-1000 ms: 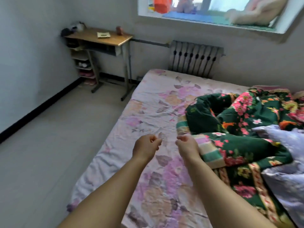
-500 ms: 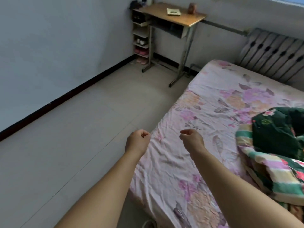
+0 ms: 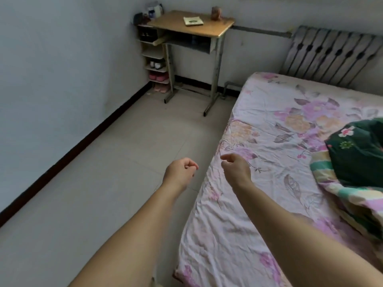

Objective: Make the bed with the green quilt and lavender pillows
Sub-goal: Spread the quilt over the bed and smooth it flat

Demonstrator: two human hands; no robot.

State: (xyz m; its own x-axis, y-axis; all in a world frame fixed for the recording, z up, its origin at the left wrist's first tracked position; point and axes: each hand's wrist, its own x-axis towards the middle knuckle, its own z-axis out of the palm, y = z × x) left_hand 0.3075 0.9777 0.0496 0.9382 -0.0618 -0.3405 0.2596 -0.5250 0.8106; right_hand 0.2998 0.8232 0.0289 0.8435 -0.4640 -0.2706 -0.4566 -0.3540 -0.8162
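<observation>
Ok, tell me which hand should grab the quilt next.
Right. The right hand hovers over the bed, nearer the quilt bunched at the right; the left hand hangs over the floor.

This is a bedroom in a home. A bed (image 3: pixel 259 204) with a pink flower sheet fills the right side of the frame. At the top, in the middle, a small wooden desk (image 3: pixel 192 22) stands against the wall. Just left of the desk is a little shoe rack (image 3: pixel 154 59) with pink slippers on it. A gray radiator (image 3: pixel 331 54) hangs at the upper right, behind the bed.
</observation>
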